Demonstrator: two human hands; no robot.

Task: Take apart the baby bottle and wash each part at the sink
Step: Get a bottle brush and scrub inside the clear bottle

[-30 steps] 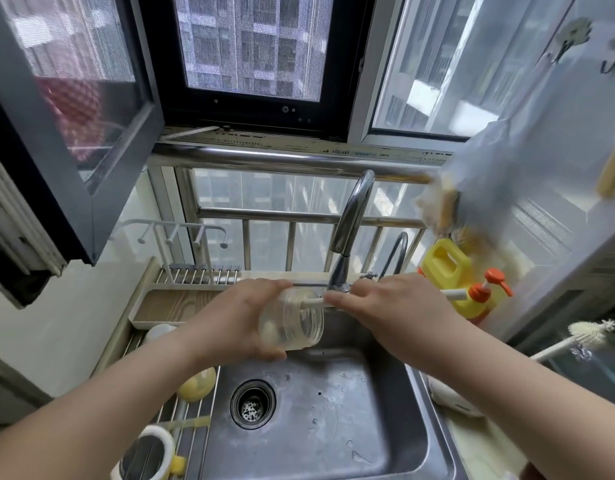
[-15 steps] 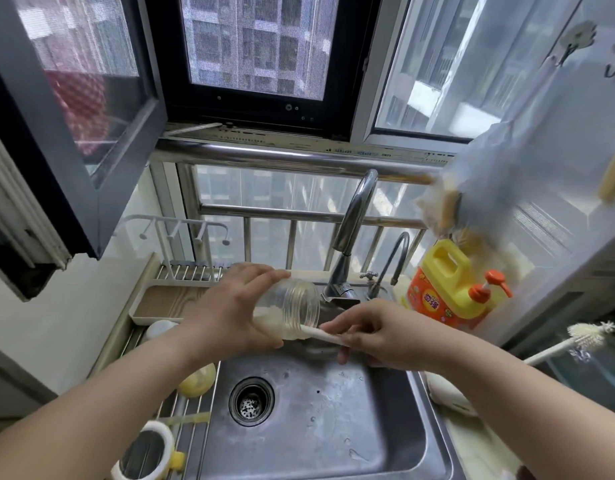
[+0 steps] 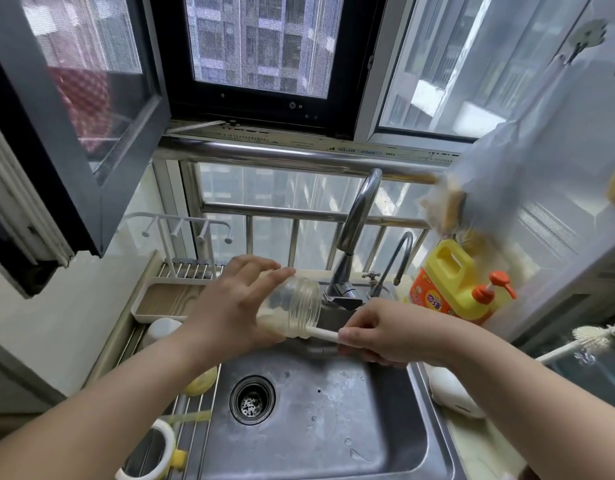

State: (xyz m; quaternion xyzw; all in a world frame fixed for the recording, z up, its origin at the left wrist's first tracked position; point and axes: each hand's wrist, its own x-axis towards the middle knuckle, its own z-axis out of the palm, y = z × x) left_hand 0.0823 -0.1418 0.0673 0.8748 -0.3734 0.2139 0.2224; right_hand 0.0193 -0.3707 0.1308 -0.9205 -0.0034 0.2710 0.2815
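My left hand (image 3: 236,306) grips the clear bottle body (image 3: 295,304) on its side above the steel sink (image 3: 334,427), its threaded mouth facing right. My right hand (image 3: 385,332) is shut on the white handle of a bottle brush (image 3: 325,334), whose head reaches into the bottle's lower part. On the drying rack (image 3: 191,424) at the left lie a yellowish nipple (image 3: 202,379), a white cap (image 3: 160,329) and a white ring with a yellow tab (image 3: 157,448).
The curved tap (image 3: 358,216) rises behind the bottle, a smaller spout (image 3: 399,251) to its right. A yellow-orange detergent jug with a pump (image 3: 455,282) stands at the back right. A second white brush (image 3: 590,339) and a white object (image 3: 451,393) lie right of the sink. A hanging plastic bag (image 3: 507,174) is overhead right.
The bottle has tilted so its mouth points more to the right, and my right hand has dropped lower and drawn the brush back, with more of the white handle showing.
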